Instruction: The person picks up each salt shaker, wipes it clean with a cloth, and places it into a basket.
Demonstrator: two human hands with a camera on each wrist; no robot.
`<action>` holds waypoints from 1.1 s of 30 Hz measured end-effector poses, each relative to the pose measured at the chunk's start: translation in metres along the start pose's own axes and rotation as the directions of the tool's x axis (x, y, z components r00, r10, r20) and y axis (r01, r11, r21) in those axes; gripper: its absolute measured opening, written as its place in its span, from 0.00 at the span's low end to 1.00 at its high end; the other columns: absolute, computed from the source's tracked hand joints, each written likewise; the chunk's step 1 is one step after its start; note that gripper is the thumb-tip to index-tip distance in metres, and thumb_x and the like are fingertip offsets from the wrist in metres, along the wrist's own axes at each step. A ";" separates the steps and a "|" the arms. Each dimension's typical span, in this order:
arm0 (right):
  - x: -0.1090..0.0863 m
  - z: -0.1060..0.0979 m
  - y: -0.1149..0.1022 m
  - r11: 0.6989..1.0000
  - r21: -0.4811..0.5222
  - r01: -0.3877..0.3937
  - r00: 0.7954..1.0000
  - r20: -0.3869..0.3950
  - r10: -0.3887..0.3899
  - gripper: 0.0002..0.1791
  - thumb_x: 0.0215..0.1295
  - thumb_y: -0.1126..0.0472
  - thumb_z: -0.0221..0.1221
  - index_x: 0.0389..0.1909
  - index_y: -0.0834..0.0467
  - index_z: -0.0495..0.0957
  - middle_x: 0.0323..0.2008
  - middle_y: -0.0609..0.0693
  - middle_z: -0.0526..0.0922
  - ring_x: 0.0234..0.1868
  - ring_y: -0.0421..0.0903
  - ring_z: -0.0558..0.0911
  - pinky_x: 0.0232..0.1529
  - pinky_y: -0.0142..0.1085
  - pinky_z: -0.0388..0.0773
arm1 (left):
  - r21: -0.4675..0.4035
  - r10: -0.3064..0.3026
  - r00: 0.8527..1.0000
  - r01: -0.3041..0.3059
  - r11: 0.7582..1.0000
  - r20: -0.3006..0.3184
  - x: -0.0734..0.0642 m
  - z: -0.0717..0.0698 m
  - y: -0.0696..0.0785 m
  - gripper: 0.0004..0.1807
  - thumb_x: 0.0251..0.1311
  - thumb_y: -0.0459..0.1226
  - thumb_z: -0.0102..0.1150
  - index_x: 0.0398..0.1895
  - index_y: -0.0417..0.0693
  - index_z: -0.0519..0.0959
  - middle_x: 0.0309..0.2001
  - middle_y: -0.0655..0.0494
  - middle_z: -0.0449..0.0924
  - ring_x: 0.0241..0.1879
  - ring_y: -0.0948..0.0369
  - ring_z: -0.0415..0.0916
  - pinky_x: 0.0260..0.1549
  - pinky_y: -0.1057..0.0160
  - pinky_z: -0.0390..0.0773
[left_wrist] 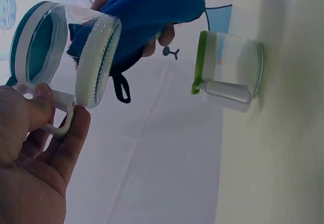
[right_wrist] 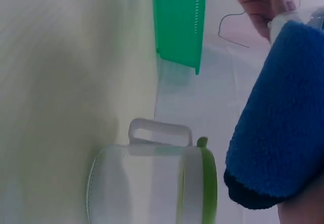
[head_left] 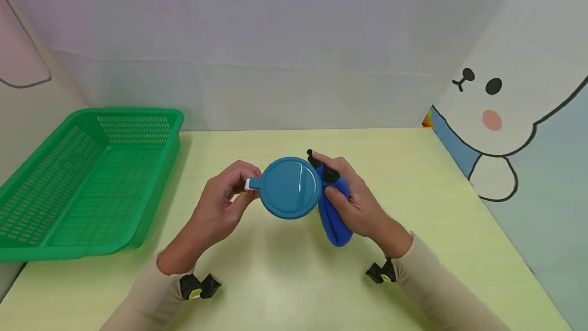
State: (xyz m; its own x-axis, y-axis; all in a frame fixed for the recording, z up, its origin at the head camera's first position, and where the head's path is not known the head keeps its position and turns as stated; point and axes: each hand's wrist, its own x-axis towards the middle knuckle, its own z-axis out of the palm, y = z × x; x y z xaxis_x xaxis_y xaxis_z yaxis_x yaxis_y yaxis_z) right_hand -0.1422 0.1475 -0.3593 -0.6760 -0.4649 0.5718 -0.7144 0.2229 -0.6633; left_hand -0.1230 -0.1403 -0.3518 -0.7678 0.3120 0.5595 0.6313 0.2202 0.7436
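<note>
My left hand (head_left: 225, 203) pinches the white handle (left_wrist: 63, 102) of a clear jar with a round teal lid (head_left: 290, 188), raised over the table. A folded blue cloth (head_left: 333, 218) with black trim and a black loop is gripped in my right hand (head_left: 353, 198). The cloth lies right at the jar's right side, thumb on top. In the left wrist view, the cloth overlaps the jar's clear wall. A second jar (left_wrist: 235, 62), with a green lid and white handle, stands on the table in both wrist views; the head view does not show it.
A green plastic basket (head_left: 92, 193) with slotted sides stands at the left of the pale yellow table (head_left: 413, 188). White sheeting (head_left: 275, 86) closes off the back. On the right is a panel with a cartoon animal face (head_left: 505, 106).
</note>
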 end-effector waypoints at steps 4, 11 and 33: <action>-0.001 -0.004 -0.003 0.999 -0.049 -0.018 1.000 0.020 0.019 0.30 0.81 0.48 0.50 0.79 0.48 0.61 0.56 0.52 0.73 0.51 0.49 0.76 0.47 0.47 0.79 | 0.015 -0.032 0.999 0.032 0.999 0.014 0.000 0.000 -0.003 0.14 0.61 0.19 0.64 0.41 0.45 0.78 0.43 0.57 0.79 0.35 0.58 0.79 0.42 0.64 0.86; -0.001 -0.008 -0.004 0.992 -0.115 -0.061 0.996 0.057 0.067 0.31 0.77 0.59 0.53 0.78 0.45 0.62 0.58 0.51 0.74 0.52 0.48 0.77 0.46 0.49 0.81 | 0.008 -0.051 0.999 0.051 0.999 0.016 0.000 0.000 -0.002 0.14 0.61 0.19 0.64 0.42 0.45 0.78 0.42 0.57 0.80 0.35 0.58 0.80 0.43 0.63 0.86; 0.006 -0.018 -0.011 0.999 0.011 -0.051 0.984 0.171 0.048 0.24 0.80 0.52 0.49 0.74 0.46 0.67 0.55 0.48 0.74 0.52 0.48 0.77 0.47 0.46 0.82 | 0.007 0.062 0.994 -0.063 0.998 0.094 -0.005 -0.001 0.002 0.21 0.55 0.15 0.67 0.38 0.49 0.77 0.43 0.58 0.79 0.44 0.58 0.79 0.45 0.58 0.86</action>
State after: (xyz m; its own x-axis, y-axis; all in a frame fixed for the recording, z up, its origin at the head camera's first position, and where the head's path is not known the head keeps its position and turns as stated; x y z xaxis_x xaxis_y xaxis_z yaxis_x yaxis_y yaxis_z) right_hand -0.1412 0.1576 -0.3398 -0.6689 -0.5932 0.4481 -0.6769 0.2369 -0.6969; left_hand -0.1179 -0.1423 -0.3523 -0.7139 0.4104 0.5674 0.6789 0.2071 0.7044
